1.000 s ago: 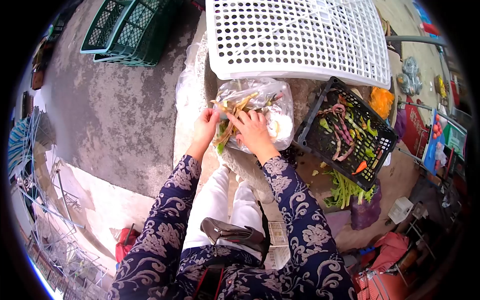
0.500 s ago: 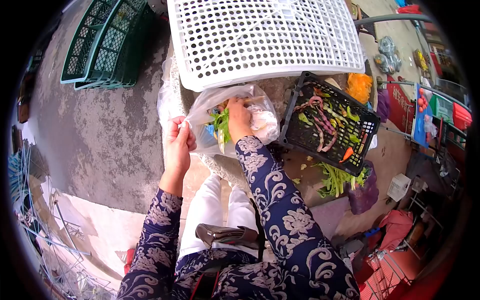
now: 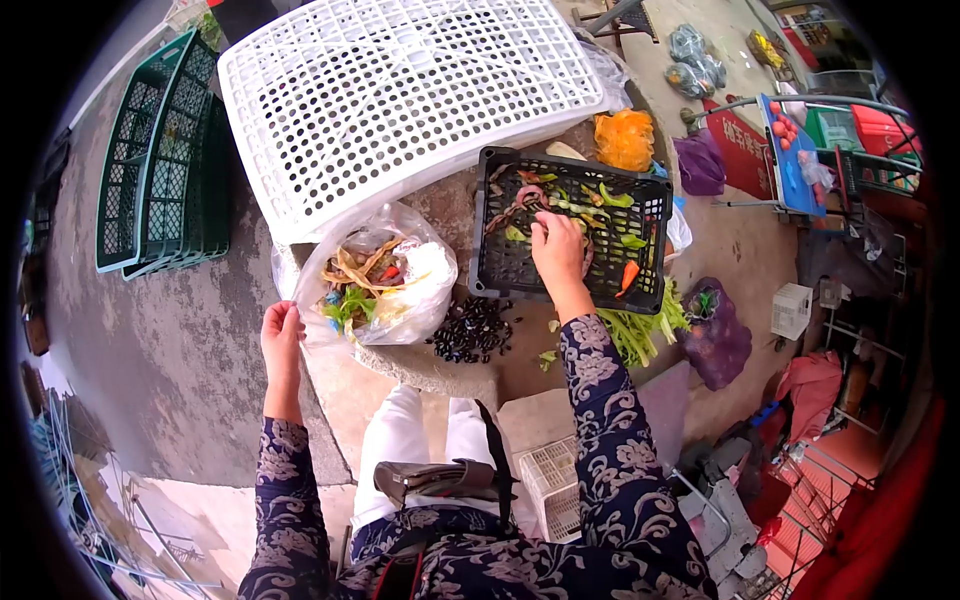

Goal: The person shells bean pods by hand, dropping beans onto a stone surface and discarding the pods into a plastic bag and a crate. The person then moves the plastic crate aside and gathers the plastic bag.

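My left hand [image 3: 284, 335] pinches the edge of a clear plastic bag [image 3: 430, 300], which lies open on the stone ledge. Inside the bag are dry husks [image 3: 355, 268], green leaves [image 3: 350, 305] and white, paper-like scraps. My right hand [image 3: 558, 250] is over the black crate [image 3: 490, 262], its fingers bent down at the vegetable scraps; whether they grip anything is hidden. Long purplish pods [image 3: 520, 205], green pieces [image 3: 615, 197] and an orange piece [image 3: 628, 276] lie in the crate around my right hand.
An upturned white perforated crate [image 3: 400, 100] spans the top. Green crates [image 3: 165, 165] stand left. Dark round items [image 3: 474, 330] lie beside the bag. Green stalks [image 3: 635, 335], a purple net bag [image 3: 715, 345] and an orange net bag [image 3: 625, 140] are right. A pale basket [image 3: 552, 490] stands below.
My right hand has left the bag and moved right, over the black crate. My left hand still holds the bag's edge, with the bag's mouth spread wider. The view has swung right.
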`<state>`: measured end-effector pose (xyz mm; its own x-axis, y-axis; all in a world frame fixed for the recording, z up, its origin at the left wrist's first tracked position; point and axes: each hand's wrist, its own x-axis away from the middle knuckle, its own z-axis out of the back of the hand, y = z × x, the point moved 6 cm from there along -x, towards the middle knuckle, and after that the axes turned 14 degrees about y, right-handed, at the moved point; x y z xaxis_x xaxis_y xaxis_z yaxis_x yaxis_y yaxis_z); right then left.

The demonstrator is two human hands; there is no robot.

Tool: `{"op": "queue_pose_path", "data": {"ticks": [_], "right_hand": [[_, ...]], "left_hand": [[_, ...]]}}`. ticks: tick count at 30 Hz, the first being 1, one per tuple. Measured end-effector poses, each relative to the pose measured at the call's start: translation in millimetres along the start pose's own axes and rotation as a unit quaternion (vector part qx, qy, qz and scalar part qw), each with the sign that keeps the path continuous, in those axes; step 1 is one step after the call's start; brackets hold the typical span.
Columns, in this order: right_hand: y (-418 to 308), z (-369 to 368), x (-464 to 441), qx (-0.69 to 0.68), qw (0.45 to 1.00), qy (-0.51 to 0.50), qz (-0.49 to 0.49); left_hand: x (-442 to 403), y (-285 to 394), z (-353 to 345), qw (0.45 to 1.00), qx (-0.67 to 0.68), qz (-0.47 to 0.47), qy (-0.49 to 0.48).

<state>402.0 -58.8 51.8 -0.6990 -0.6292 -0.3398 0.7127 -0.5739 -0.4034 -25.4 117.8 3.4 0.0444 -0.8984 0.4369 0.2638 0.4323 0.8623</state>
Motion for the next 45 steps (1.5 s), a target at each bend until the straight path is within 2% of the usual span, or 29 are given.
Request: {"op": "queue_pose_path", "data": {"ticks": [2,4,5,6,8,10,11,13,15,18,23,26,27,28,30,33,34,36,37,40,43,45], "right_hand": [[39.1,-10.0,-23.0,0.092,0.996,0.004,0.010],[47.4,-23.6,-44.5,0.114,0.992,-0.028,0.038],[45.9,-33.0,-50.2,0.091,0.992,-0.047,0.072],[42.0,-42.4,-53.2,0.069,0.990,-0.067,0.105],[36.0,-54.7,-53.4,0.037,0.983,-0.047,0.174],[23.3,-56.7,-54.0,-0.014,0.972,-0.062,0.228],[19.0,-64.2,-49.7,-0.027,0.956,-0.078,0.283],[20.3,-77.1,-41.6,0.025,0.938,-0.105,0.330],[23.1,-87.4,-32.4,0.054,0.926,-0.099,0.359],[14.0,-75.3,-26.8,0.087,0.883,-0.184,0.423],[16.7,-21.0,-35.5,-0.052,0.943,-0.071,0.320],[24.5,-6.8,-29.4,-0.096,0.955,-0.103,0.261],[21.8,4.1,-27.6,-0.142,0.959,-0.077,0.234],[13.3,19.3,-24.7,-0.163,0.958,-0.063,0.227],[-7.6,43.4,-8.1,-0.224,0.953,-0.050,0.200],[-42.3,66.6,37.6,-0.300,0.939,-0.087,0.140],[-48.9,65.9,55.3,-0.317,0.935,-0.099,0.122],[-45.0,52.0,86.6,-0.335,0.936,-0.089,0.052],[-45.4,45.3,100.3,-0.337,0.935,-0.101,0.049],[-33.1,-0.2,151.6,-0.356,0.920,-0.160,-0.034],[-18.0,-37.2,181.2,-0.359,0.907,-0.196,-0.096],[-6.9,-57.5,194.4,-0.312,0.926,-0.192,-0.091]], "left_hand": [[3.8,-4.7,-1.5,0.999,-0.016,-0.031,0.016],[13.2,0.2,-4.1,0.994,-0.042,-0.071,0.068],[14.3,-5.5,1.3,0.975,-0.143,-0.117,0.121],[23.0,1.4,-3.1,0.968,-0.151,-0.144,0.137],[51.1,16.7,-19.8,0.952,-0.168,-0.192,0.169],[66.8,10.3,-37.1,0.973,-0.086,-0.156,0.149],[76.2,13.4,-48.8,0.966,-0.100,-0.193,0.143],[98.0,22.6,-79.0,0.952,-0.132,-0.243,0.127],[111.1,18.4,-107.8,0.959,-0.146,-0.226,0.087],[132.5,19.1,-148.6,0.973,-0.108,-0.203,0.036],[158.0,13.4,-197.2,0.977,-0.083,-0.194,-0.027],[170.4,8.6,-219.7,0.981,-0.053,-0.178,-0.062],[173.4,6.0,-226.9,0.983,-0.037,-0.154,-0.088],[176.0,-1.0,-233.5,0.989,-0.048,-0.063,-0.125],[185.3,16.5,-243.6,0.986,0.030,-0.085,-0.138],[194.9,16.6,-243.3,0.961,0.197,-0.029,-0.192],[196.9,12.5,-236.7,0.956,0.190,-0.014,-0.223],[191.8,-10.8,-217.5,0.967,0.134,-0.067,-0.209],[188.9,-25.2,-206.7,0.974,0.132,-0.034,-0.180],[180.3,-52.7,-190.7,0.979,-0.038,-0.099,-0.172],[161.0,-92.8,-189.7,0.972,-0.112,-0.105,-0.178],[152.2,-110.9,-195.9,0.951,-0.168,-0.176,-0.190]]}}
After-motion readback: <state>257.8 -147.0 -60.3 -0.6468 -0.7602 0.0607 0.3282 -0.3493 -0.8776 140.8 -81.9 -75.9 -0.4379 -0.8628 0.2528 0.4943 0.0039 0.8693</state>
